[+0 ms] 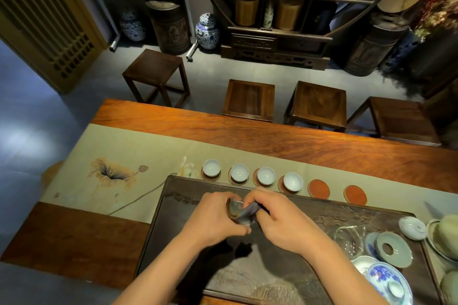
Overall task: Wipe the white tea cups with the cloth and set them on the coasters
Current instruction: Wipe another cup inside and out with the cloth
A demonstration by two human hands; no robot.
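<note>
Over the tray's point(173, 205) far edge, the left hand point(213, 218) cradles a cup point(235, 208) while the right hand point(275, 215) pinches the cloth point(247, 213) into it (two coasters free). A hard twist could slip the cup onto the tray.

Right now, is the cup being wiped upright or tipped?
Tipped. The cup lies sideways in the left hand, its mouth facing right, where the right hand presses the cloth in.

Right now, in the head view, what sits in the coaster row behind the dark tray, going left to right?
Four white porcelain tea cups, each on a round coaster: first cup → second cup → third cup → fourth cup → first bare red round coaster → second bare red coaster.
</note>
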